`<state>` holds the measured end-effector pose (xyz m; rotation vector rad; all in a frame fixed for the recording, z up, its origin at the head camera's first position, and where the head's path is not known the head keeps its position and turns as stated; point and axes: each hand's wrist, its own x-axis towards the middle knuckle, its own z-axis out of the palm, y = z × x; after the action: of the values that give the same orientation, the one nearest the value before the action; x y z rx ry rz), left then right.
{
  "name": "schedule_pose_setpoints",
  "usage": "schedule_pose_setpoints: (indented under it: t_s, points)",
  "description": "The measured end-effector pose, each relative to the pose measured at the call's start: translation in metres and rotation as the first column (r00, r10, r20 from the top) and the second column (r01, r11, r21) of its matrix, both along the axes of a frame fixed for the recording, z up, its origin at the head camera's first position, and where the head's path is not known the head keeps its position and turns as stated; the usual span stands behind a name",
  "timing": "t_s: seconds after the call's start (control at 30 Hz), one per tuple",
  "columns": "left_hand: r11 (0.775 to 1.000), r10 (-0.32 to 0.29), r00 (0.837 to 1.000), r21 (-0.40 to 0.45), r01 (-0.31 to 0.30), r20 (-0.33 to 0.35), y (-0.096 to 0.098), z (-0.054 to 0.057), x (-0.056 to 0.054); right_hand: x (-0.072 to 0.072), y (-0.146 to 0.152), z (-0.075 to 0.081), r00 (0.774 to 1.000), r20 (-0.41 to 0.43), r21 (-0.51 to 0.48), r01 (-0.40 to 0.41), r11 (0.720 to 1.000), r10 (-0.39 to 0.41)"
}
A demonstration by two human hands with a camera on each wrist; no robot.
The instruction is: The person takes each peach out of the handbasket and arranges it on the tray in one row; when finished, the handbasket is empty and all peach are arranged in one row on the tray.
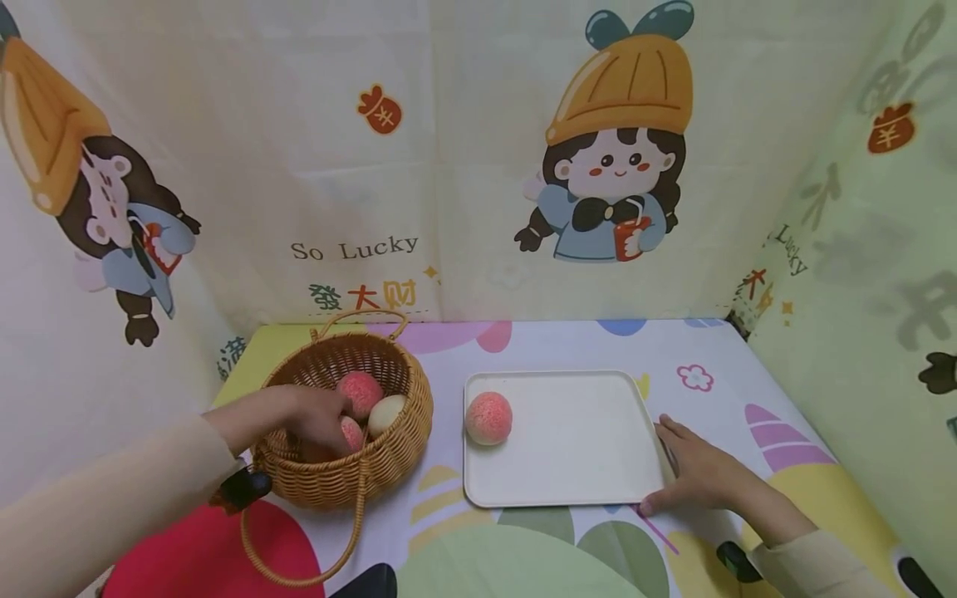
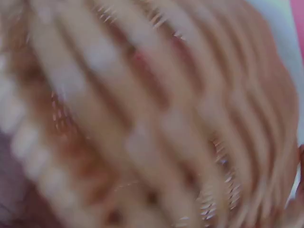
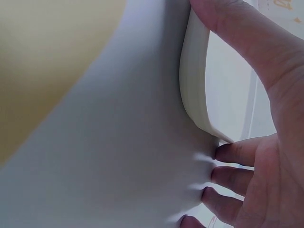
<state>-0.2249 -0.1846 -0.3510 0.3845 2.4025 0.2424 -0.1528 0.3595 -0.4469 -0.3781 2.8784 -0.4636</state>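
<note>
In the head view, reaches into the basket [image 1: 407, 465] with the left hand [image 1: 317, 415], over a pink ball [image 1: 352, 433]; cannot tell whether gripping or only touching, with fingertips largely hidden. Could slip off, given so little visible purchase, or knock the second pink ball [image 1: 360, 394] just beyond that hand or the white ball [image 1: 386, 415] to its right. Might also snag the handle [image 1: 357, 515], looping below right of that hand. Rests the right hand [image 1: 703, 473], fingers extended, against the near edge of the tray [image 1: 576, 448]; with a shove, could send rolling the third pink ball [image 1: 489, 419], across the tray from that hand.

In the left wrist view, shows mostly blurred wicker, with faint pink through gaps; cannot make out any grip.

In the right wrist view, touches the tray's corner with spread fingers; crops the thumb tip above and little finger below.
</note>
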Motion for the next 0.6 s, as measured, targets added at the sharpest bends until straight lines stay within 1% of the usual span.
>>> schedule_pose_setpoints:
  t_s: [0.07,0.13,0.17,0.23,0.3,0.4,0.47,0.53,0.6]
  points:
    - [0.999,0.009,1.000,0.040,-0.008,-0.025,-0.006,0.009,-0.001,0.000,0.000,0.000,1.000,0.001,-0.001,0.001,1.000,-0.001]
    - [0.993,0.021,0.999,0.117,-0.016,-0.040,-0.013,0.017,-0.004,0.001,0.000,-0.001,1.000,0.003,0.002,0.003,1.000,-0.003]
    - [0.986,0.029,0.999,0.167,-0.022,-0.041,-0.016,0.021,-0.005,0.001,0.000,-0.001,1.000,0.005,0.002,0.005,1.000,-0.005]
    - [0.968,0.037,0.997,0.250,-0.019,-0.067,-0.023,0.029,-0.008,0.001,0.000,-0.001,1.000,0.010,0.003,0.008,1.000,-0.008]
    - [0.947,0.052,0.994,0.320,-0.019,-0.096,-0.028,0.036,-0.011,0.000,0.000,-0.001,1.000,0.013,0.004,0.011,1.000,-0.011]
    - [0.913,0.106,0.985,0.406,-0.042,-0.137,-0.034,0.044,-0.011,0.001,0.000,0.000,1.000,0.009,0.002,0.008,1.000,-0.008]
    - [0.888,0.155,0.975,0.454,-0.069,-0.156,-0.034,0.047,-0.012,0.001,0.000,0.000,1.000,0.005,-0.002,0.006,1.000,-0.006]
    - [0.863,0.203,0.963,0.498,-0.089,-0.180,-0.031,0.050,-0.013,0.001,0.000,0.000,1.000,0.003,-0.005,0.004,1.000,-0.004]
    - [0.835,0.234,0.951,0.543,-0.089,-0.204,-0.026,0.052,-0.014,0.001,0.000,-0.001,1.000,0.006,-0.007,0.006,1.000,-0.006]
